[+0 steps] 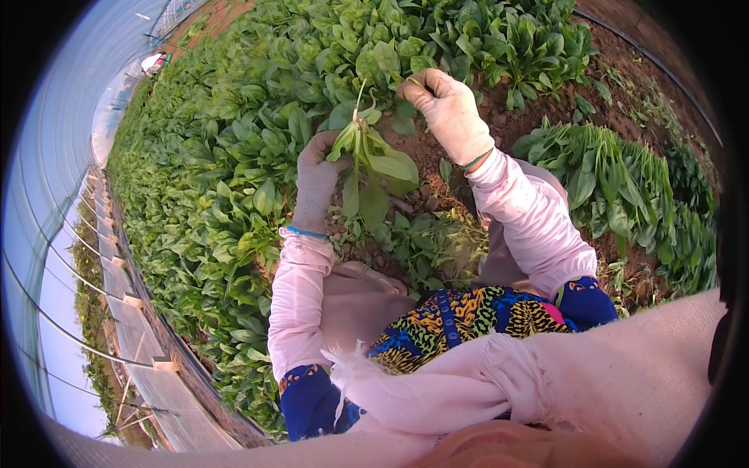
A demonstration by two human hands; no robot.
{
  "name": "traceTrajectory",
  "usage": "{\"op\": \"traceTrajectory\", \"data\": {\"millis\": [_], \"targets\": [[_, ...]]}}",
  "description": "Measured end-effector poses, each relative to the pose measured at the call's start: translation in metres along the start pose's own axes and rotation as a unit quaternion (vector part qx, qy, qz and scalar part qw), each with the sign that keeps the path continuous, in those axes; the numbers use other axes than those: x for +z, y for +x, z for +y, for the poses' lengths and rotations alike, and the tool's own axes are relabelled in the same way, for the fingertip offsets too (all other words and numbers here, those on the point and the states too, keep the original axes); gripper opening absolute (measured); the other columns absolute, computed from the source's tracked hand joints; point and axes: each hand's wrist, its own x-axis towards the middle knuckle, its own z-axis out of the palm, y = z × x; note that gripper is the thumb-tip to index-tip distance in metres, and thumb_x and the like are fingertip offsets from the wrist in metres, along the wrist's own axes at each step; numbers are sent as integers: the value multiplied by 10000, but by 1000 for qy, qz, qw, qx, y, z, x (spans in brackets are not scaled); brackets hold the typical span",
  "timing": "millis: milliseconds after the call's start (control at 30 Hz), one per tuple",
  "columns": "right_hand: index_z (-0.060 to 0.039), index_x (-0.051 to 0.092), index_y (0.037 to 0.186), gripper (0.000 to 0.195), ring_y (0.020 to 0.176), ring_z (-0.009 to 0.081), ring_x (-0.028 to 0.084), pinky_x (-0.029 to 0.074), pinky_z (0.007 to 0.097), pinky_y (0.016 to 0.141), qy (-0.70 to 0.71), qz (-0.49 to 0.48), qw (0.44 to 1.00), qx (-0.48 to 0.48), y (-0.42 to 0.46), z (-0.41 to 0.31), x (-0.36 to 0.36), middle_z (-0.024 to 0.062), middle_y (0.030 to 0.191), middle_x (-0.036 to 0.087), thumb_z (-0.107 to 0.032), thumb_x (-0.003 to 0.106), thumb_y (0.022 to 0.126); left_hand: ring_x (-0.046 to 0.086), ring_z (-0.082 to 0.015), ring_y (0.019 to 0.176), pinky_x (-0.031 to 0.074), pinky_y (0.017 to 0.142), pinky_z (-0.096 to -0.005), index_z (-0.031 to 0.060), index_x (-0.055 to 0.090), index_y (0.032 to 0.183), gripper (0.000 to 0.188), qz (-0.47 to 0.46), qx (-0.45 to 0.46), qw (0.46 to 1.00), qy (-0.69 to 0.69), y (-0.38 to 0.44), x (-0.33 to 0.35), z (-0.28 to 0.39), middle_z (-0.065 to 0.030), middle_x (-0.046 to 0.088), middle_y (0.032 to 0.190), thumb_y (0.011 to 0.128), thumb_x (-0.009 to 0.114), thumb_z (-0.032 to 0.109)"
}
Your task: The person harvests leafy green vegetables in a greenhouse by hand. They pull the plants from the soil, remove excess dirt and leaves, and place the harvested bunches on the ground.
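My left hand (pixel 320 175), in a knitted work glove, grips an uprooted leafy green plant (pixel 374 158), likely spinach. Its pale root points up and its leaves hang down over the soil. To the right and a little higher, my right hand (pixel 447 114), also gloved, has thumb and forefinger pinched together on what looks like a thin yellowish leaf or stem (pixel 415 82). Below the held plant, loose leaves and weeds (pixel 433 240) lie on the ground between my knees.
Dense rows of growing greens (pixel 234 134) spread ahead and left. Harvested greens (pixel 614 175) lie in a long pile at right, near a black hose (pixel 649 55). The plastic greenhouse wall (pixel 52 146) curves along the left. Another person (pixel 153 63) is far off at upper left.
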Motion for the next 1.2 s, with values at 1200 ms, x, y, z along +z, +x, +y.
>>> {"op": "traceTrajectory", "data": {"millis": [1200], "targets": [[-71, 743, 1031, 284, 938, 334, 679, 513, 409, 815, -148, -593, 791, -14, -20, -17, 3, 159, 921, 728, -318, 690, 902, 656, -130, 772, 527, 626, -271, 2, 653, 1114, 356, -62, -90, 992, 65, -20, -31, 19, -48, 693, 978, 790, 598, -136]]}}
